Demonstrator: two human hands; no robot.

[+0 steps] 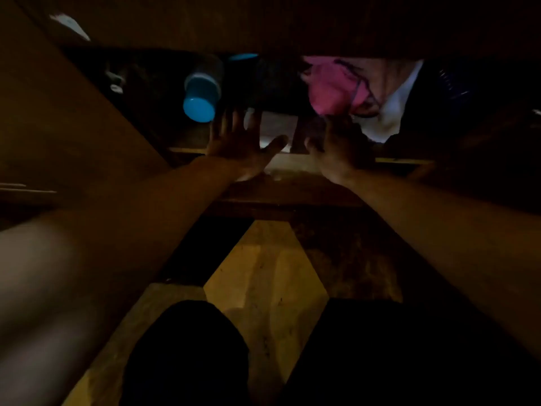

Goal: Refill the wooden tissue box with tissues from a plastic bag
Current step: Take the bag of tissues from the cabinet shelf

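The scene is very dark. Both my arms reach into a low wooden cupboard. My left hand is open, fingers spread, at the left side of a pale flat packet lying on the shelf. My right hand is at the packet's right, thumb out, with its fingertips up against a pink plastic bag; the dark hides whether they grip anything. A white bag lies beside the pink one. No wooden tissue box can be made out.
A bottle with a blue cap lies on its side left of my left hand. The cupboard's shelf edge runs under my wrists. An open door panel stands at the left. My dark-clothed knees rest on the tiled floor.
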